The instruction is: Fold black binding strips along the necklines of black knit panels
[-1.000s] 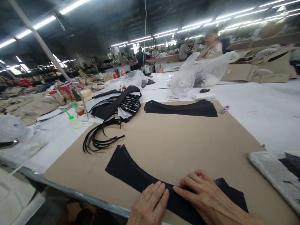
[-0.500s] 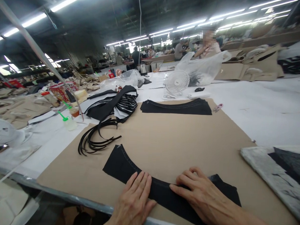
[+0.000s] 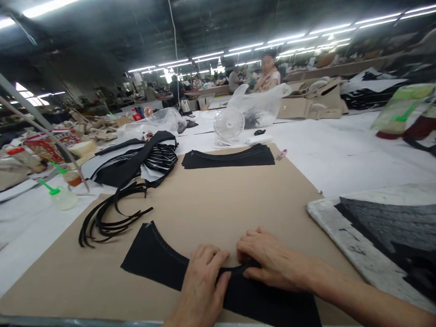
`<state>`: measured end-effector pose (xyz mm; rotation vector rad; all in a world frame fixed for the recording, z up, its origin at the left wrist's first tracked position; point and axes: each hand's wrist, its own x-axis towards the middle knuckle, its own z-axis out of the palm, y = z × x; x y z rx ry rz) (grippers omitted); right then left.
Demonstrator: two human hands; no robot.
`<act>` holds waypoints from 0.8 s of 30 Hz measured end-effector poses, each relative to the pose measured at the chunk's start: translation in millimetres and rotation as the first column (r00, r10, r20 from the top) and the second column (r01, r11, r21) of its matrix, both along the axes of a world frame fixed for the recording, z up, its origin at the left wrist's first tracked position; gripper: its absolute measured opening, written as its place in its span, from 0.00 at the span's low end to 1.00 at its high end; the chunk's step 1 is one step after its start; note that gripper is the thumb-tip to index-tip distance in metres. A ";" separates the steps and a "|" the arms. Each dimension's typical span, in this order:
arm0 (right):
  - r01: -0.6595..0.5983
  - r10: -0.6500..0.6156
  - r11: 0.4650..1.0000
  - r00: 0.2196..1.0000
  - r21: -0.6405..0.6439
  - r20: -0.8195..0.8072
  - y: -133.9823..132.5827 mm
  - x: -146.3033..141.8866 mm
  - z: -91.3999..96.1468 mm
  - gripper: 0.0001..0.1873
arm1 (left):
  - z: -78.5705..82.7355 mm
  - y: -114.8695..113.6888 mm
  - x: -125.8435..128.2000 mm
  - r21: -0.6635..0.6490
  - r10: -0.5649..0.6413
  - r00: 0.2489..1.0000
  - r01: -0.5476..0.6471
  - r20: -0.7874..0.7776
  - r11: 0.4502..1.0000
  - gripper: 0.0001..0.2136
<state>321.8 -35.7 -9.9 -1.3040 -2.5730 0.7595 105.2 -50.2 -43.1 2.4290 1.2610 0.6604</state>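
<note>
"Where's the black cloth (image 3: 262, 300)?"
"On brown paper (image 3: 202, 201), near the front edge of the desk (image 3: 348, 150)."
"And the hands?"
"The right hand (image 3: 271, 257) pinches its curved edge; the left hand (image 3: 201, 283) rests on it, though I cannot tell if it grips."
"Nearby?"
"Black strips (image 3: 109, 225); farther off, a white fan (image 3: 229, 124)."

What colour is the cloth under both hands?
The cloth is black; the head view shows it best.

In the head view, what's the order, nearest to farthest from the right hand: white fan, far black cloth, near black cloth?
1. Near black cloth: touched by the right hand.
2. Far black cloth: at the brown sheet's far end.
3. White fan: beyond the far black cloth.
</note>
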 end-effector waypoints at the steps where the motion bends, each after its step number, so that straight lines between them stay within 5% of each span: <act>1: 0.005 -0.005 1.000 1.000 -0.014 0.000 -0.1 0.4 0.3 0.05 | 2.4 0.9 9.9 -0.062 -0.025 0.999 0.026 0.022 0.998 0.15; 5: 0.021 -0.022 0.999 0.999 -0.030 -0.026 -3.8 5.5 -3.0 0.05 | 3.6 3.3 29.1 -0.185 -0.081 0.994 0.092 0.071 0.978 0.21; 10: 0.034 -0.034 0.999 0.994 -0.004 -0.105 -9.9 14.0 -13.7 0.08 | -0.1 1.9 28.9 -0.186 -0.120 0.990 0.131 0.069 0.974 0.22; 19: 0.059 -0.065 0.997 0.986 -0.044 -0.155 -10.8 17.9 -18.4 0.09 | 10.3 6.4 33.4 -0.303 -0.070 0.997 0.075 0.027 0.950 0.22; 24: 0.024 -0.018 0.999 0.987 0.032 -0.159 -18.3 21.7 -21.6 0.06 | -8.2 -6.7 32.2 -0.072 -0.127 0.992 0.125 -0.022 0.990 0.16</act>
